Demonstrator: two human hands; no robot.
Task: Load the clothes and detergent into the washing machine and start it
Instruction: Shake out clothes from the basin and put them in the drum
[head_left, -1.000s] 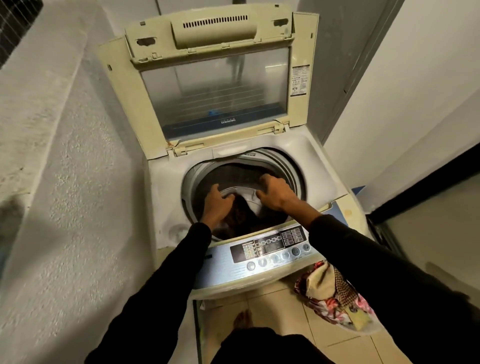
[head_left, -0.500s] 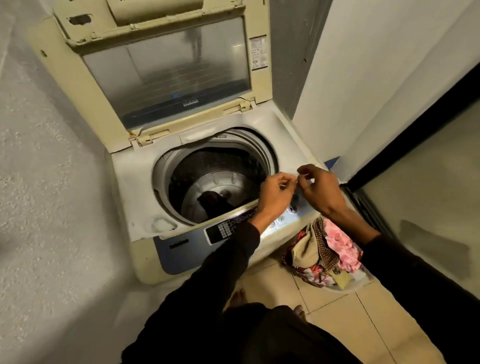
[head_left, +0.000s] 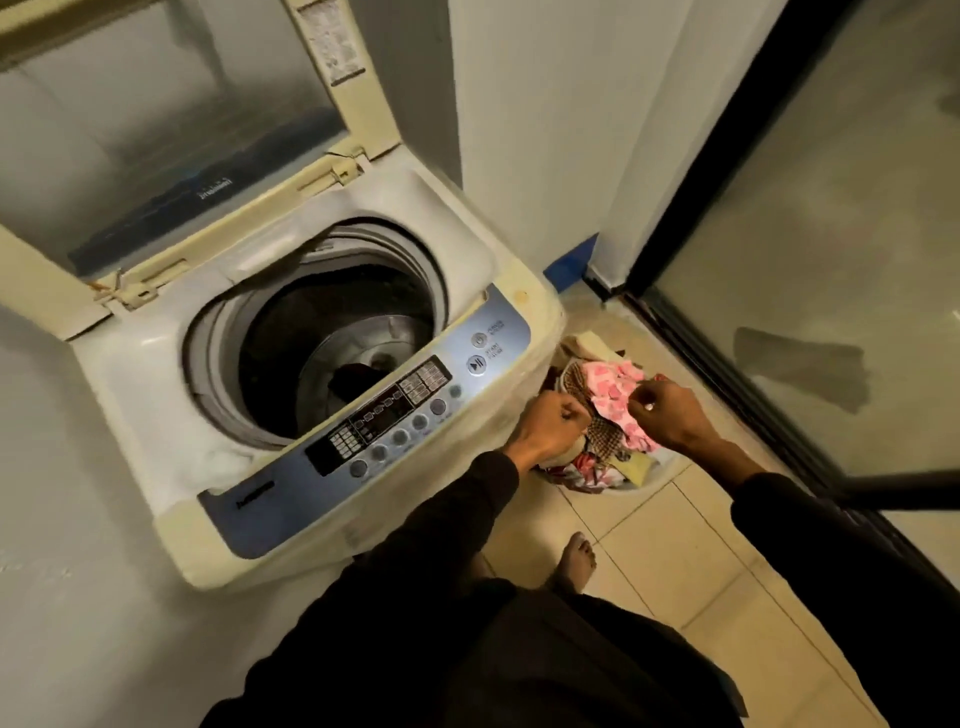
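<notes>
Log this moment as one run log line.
washer lid open | drum one dark garment | left hand, right hand at clothes pile | phase loading

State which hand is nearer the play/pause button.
Left. The left hand is just below-right of the play/pause button; the right hand is farther right, over the clothes.

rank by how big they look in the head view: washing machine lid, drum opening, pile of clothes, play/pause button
1. washing machine lid, though partly cut off by the frame
2. drum opening
3. pile of clothes, partly hidden by the hands
4. play/pause button
</notes>
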